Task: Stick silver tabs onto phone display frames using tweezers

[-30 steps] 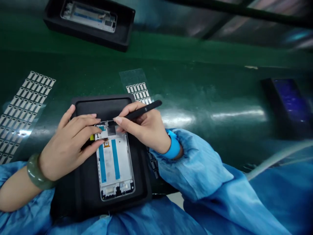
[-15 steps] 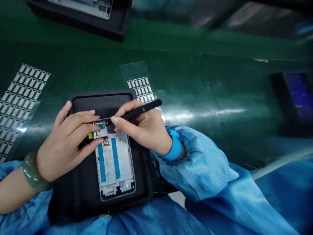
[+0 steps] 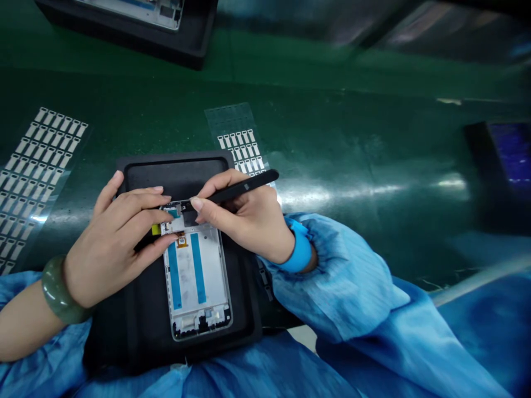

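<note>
A phone frame with two blue strips lies face-down on a black tray. My left hand, with a green bangle at the wrist, rests its fingertips on the frame's upper left edge, fingers spread. Its thumb touches the frame beside a small orange flex cable. My right hand grips black tweezers like a pen at the top of the frame; their tips are hidden behind the fingers. A yellow tab sticks out at the frame's left edge.
Sheets of small white stickers lie at left and behind the tray. At the upper left stands another black tray with a phone frame in it. A dark box with a blue-violet top sits at the far right of the green table.
The view has shifted slightly. Both hands, the tweezers and the phone frame keep nearly the same places relative to each other.
</note>
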Available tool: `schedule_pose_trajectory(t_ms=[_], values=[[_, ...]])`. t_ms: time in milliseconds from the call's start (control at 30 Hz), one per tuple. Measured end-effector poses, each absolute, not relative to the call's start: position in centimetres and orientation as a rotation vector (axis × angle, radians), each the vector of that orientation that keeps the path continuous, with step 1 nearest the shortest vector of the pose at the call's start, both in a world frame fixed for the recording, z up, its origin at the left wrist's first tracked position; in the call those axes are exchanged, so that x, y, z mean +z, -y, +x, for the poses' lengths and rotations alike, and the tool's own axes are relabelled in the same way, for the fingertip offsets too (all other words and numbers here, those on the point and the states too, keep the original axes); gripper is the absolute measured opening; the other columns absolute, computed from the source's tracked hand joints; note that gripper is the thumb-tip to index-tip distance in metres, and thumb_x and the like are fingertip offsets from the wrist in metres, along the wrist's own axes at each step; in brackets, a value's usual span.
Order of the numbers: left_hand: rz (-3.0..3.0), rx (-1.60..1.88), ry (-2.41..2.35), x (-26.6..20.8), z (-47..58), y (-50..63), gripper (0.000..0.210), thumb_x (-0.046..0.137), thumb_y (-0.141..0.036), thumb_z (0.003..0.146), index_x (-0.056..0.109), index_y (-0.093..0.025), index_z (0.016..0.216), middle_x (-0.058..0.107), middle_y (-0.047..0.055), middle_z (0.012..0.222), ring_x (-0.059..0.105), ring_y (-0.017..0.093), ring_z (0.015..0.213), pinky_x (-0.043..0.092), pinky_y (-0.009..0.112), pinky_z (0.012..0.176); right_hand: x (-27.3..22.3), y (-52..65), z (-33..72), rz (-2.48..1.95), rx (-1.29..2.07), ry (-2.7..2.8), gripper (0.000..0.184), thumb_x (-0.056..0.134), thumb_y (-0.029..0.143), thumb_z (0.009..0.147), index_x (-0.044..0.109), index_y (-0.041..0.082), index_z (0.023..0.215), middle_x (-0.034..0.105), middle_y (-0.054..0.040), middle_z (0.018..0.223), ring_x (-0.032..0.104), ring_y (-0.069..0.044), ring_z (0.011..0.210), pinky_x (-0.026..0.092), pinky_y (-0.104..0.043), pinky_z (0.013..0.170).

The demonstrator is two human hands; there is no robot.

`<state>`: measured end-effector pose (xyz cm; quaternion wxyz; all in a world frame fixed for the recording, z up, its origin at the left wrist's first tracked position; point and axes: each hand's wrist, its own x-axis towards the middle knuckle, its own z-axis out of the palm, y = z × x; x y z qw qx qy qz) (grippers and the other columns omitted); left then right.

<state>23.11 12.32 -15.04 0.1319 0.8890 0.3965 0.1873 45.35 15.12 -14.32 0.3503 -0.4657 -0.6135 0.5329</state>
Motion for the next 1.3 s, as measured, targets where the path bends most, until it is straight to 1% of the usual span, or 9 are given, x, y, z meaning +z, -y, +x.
schedule_pose_trajectory(t_ms=[100,367,600,767,900,967,1067,1200,1300], values=[[2.576,0.547,-1.150,-15.1,23.1,-12.4,0.018,0.060,-0.027,0.086,0.056,-0.020,0.102,0.062,0.008,0.115,0.054,0.025,0.119,0.019,0.057,0.117,-14.3,-15.1,45.4,-1.210,1.392,1.582,0.024,0.073,0.035,0.075,0.061,0.017,0.084,0.065,0.0007,0.070,0.063,-0.011,0.062,0.051,-0.023,0.055],[2.597,0.536,-1.145,-14.9,23.2,-12.3,0.019,0.059,-0.026,0.086,0.056,-0.019,0.103,0.061,0.009,0.114,0.054,0.025,0.119,0.018,0.058,0.117,-14.5,-15.1,45.4,-1.185,1.339,1.630,0.021,0.073,0.032,0.075,0.062,0.017,0.085,0.065,0.0016,0.070,0.063,-0.010,0.061,0.049,-0.022,0.055],[2.662,0.514,-1.126,-14.9,23.2,-12.2,0.024,0.057,-0.024,0.087,0.055,-0.023,0.111,0.059,0.008,0.117,0.053,0.026,0.121,0.021,0.061,0.114,-14.5,-15.0,45.4,-1.191,1.318,1.661,0.022,0.071,0.034,0.076,0.061,0.017,0.085,0.066,0.0007,0.075,0.064,-0.011,0.066,0.050,-0.022,0.058],[2.753,0.455,-1.115,-14.6,23.4,-12.2,0.024,0.055,-0.022,0.087,0.057,-0.019,0.111,0.059,0.012,0.117,0.053,0.029,0.120,0.025,0.063,0.112,-14.5,-15.1,45.4,-1.182,1.303,1.720,0.020,0.070,0.032,0.077,0.060,0.018,0.087,0.065,0.0012,0.075,0.064,-0.011,0.066,0.049,-0.022,0.059],[2.804,0.392,-1.141,-14.2,24.0,-12.1,0.024,0.053,-0.024,0.089,0.058,-0.017,0.111,0.061,0.013,0.116,0.055,0.030,0.118,0.029,0.061,0.110,-14.3,-15.1,45.4,-1.188,1.318,1.726,0.021,0.071,0.033,0.077,0.059,0.018,0.087,0.064,0.0012,0.076,0.063,-0.011,0.067,0.049,-0.021,0.057],[2.803,0.387,-1.154,-14.1,24.2,-12.1,0.023,0.053,-0.024,0.089,0.059,-0.017,0.110,0.062,0.012,0.115,0.055,0.029,0.117,0.030,0.060,0.111,-14.1,-15.4,45.5,-1.180,1.332,1.656,0.022,0.070,0.034,0.077,0.058,0.018,0.086,0.063,0.0018,0.073,0.063,-0.010,0.065,0.050,-0.021,0.056],[2.784,0.381,-1.172,-14.0,24.2,-12.0,0.022,0.053,-0.024,0.089,0.060,-0.018,0.109,0.062,0.012,0.116,0.054,0.029,0.119,0.029,0.059,0.112,-13.4,-16.2,45.4,-1.186,1.332,1.457,0.024,0.065,0.040,0.081,0.054,0.019,0.084,0.062,0.0024,0.074,0.065,-0.009,0.063,0.054,-0.022,0.059],[2.756,0.412,-1.175,-14.3,24.1,-11.9,0.024,0.053,-0.025,0.089,0.060,-0.018,0.111,0.061,0.012,0.118,0.053,0.029,0.121,0.028,0.059,0.112,-12.7,-17.5,44.6,-1.198,1.377,1.393,0.032,0.060,0.051,0.080,0.051,0.021,0.087,0.064,0.0016,0.083,0.067,-0.010,0.074,0.057,-0.023,0.067],[2.727,0.435,-1.203,-14.4,24.2,-11.7,0.024,0.053,-0.026,0.090,0.059,-0.018,0.111,0.060,0.013,0.119,0.052,0.028,0.123,0.025,0.058,0.114,-13.2,-17.8,43.9,-1.143,1.448,1.456,0.037,0.062,0.053,0.078,0.052,0.021,0.094,0.064,0.0013,0.089,0.068,-0.011,0.083,0.056,-0.023,0.073]])
